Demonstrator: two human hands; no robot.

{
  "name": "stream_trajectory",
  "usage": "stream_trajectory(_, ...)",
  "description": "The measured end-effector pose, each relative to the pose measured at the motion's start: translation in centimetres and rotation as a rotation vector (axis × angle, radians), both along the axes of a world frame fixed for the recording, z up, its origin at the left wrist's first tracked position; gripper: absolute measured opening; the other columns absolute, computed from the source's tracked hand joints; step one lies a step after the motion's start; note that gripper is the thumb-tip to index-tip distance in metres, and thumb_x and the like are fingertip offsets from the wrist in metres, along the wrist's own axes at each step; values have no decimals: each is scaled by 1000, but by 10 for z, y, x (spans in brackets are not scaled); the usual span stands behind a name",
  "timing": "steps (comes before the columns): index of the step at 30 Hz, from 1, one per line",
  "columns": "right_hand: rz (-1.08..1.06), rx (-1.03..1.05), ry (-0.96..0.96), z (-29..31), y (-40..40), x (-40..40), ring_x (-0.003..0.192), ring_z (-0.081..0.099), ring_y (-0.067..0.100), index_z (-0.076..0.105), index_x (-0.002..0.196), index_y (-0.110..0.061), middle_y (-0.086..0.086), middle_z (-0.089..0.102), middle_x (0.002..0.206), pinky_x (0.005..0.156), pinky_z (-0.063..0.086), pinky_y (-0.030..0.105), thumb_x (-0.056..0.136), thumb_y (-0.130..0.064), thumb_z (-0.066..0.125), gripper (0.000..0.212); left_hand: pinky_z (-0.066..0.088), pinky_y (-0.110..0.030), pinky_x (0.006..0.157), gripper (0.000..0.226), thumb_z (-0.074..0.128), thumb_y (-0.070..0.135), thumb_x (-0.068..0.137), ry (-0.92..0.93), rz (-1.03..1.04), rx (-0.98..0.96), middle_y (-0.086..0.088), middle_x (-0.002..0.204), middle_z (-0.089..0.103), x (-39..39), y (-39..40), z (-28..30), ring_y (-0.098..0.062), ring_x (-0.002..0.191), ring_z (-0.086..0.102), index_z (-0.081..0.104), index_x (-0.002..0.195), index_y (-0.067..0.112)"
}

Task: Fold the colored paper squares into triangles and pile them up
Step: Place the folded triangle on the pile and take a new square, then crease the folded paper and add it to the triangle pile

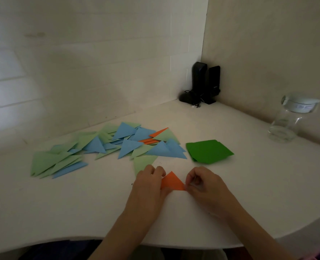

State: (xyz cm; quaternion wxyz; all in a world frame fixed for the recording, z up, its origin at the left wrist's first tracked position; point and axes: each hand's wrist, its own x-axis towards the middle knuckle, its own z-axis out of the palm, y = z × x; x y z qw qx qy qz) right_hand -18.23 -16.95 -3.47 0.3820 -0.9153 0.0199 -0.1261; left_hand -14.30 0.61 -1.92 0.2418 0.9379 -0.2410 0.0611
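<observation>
- Low in the frame's centre, the left hand (149, 182) and the right hand (202, 182), fingers curled, each pinch an end of the orange triangle (172, 182) on the table (249, 184).
- The triangle's left corner is hidden under the left fingers.
- The jar (288, 121) at right seems to carry a label, unreadable.
- Folded triangles (108, 145) lie upper left; green squares (209, 151) just right.

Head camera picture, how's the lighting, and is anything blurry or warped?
Head view: dim overall, a paler patch of light on the wall at left; the glass jar at the right edge looks smeared and soft; the table edge bows from the wide-angle lens; the orange triangle between the left hand and right hand stays fairly sharp.
</observation>
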Motion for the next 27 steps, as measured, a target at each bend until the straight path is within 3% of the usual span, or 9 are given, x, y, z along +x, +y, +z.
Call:
stream_trajectory(5,11,-4,-20,-1,0,-1,76,51,4,53,68,-33,-12,55,75,67,37,9,74,-8,70,30,37,-17,73,28,67,30,85,112,14,-92,10,97,53,7,-2,2,-6,86,51,56,110,26)
stream_trajectory(10,22,14,-65,1,-1,-4,79,51,6,58,73,-27,-10,57,75,67,37,8,74,-7,71,24,44,-20,74,7,61,30,90,90,0,-199,13,85,59,6,-1,-3,-6,81,56,60,96,28)
stream_trajectory(14,-66,95,-149,8,-8,-3,71,56,2,67,84,-20,-13,61,78,63,38,6,72,-6,76,20,41,-20,72,8,61,32,90,43,51,-239,13,86,59,12,8,-5,-6,81,54,60,97,31)
stream_trajectory(17,-194,-97,-290,7,-29,8,71,56,7,69,88,-17,-7,62,84,68,38,8,66,-10,83,27,39,-19,68,10,63,30,88,31,129,-281,11,86,61,32,22,0,-5,77,54,58,97,31)
stream_trajectory(21,-267,-306,-220,7,-51,26,92,61,23,72,98,-14,4,65,99,82,46,33,68,-23,82,33,35,-17,59,11,67,27,86,20,218,-292,11,80,62,57,38,1,-3,70,53,57,91,30)
stream_trajectory(24,-233,-368,-143,5,-52,34,93,61,19,72,104,-18,-1,66,104,81,46,32,78,-32,73,30,36,-20,57,12,71,26,82,-18,242,-261,11,77,59,68,42,-5,-5,67,52,59,86,27)
stream_trajectory(27,-230,-368,-136,2,-52,38,90,60,18,74,100,-20,-2,69,101,78,47,30,85,-32,65,21,39,-28,64,18,75,28,77,-71,254,-230,8,78,55,76,42,-11,-13,75,50,59,87,25)
